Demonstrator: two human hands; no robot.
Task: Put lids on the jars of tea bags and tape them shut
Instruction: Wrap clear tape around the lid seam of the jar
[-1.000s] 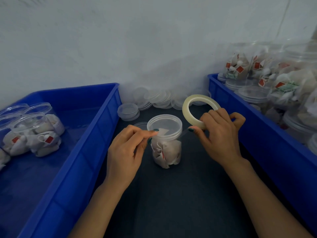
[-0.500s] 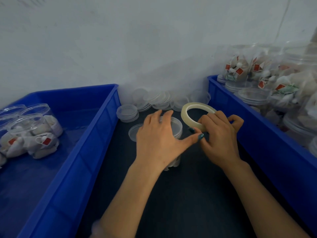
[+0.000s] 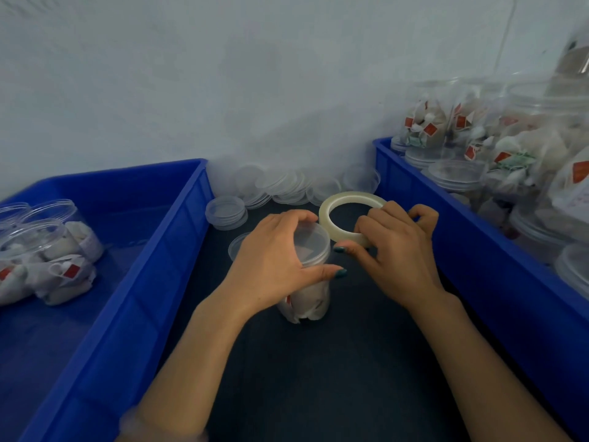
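Change: the left hand [image 3: 274, 260], flat over the jar [image 3: 309, 303] earlier, had curled round its lid [image 3: 310, 244];
Left hand: thumb and fingers clasped the lid's rim;
Right hand [image 3: 398, 250]: gripped the tape roll [image 3: 338, 207], just beside the lid;
Jar: upright on the dark table [image 3: 318, 378], between the left bin [image 3: 143, 298] and the right bin [image 3: 478, 250].

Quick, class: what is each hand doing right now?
Left hand: grips the lidded jar around its top.
Right hand: holds the tape roll.

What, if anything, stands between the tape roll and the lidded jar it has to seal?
Nothing visible does. The right hand holds the tape roll right beside the lid of the jar, with only a narrow gap between them. The left hand grips the lid from above, thumb on the near rim.
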